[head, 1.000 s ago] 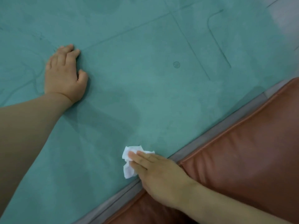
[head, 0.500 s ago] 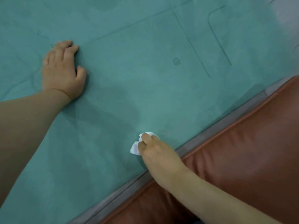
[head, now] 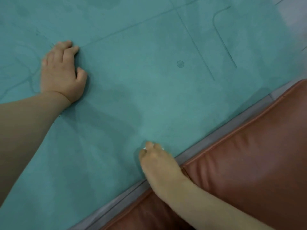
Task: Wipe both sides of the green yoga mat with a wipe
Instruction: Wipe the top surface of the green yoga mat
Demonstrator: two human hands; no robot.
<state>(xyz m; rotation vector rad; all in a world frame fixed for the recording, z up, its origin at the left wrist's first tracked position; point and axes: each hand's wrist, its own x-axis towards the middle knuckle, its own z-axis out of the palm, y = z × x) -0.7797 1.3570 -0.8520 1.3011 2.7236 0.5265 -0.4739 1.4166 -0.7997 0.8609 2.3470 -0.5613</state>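
The green yoga mat [head: 136,77] lies flat and fills most of the view, with thin printed lines and a small circle on it. My left hand [head: 62,72] presses palm-down on the mat at the left, fingers loosely curled, holding nothing. My right hand [head: 157,161] rests on the mat near its lower edge with fingers curled over the white wipe [head: 144,148]. Only tiny white slivers of the wipe show beside the knuckles; the rest is hidden under the hand. Darker damp streaks mark the mat between my two hands.
A brown leather cushion [head: 249,163] lies along the mat's lower right edge. A narrow strip of grey floor [head: 216,135] runs between the cushion and the mat. Pale floor [head: 295,17] shows at the top right corner.
My right hand has slid the wipe up and to the right along the mat's edge, and the wipe is now almost fully covered. My left hand stays planted.
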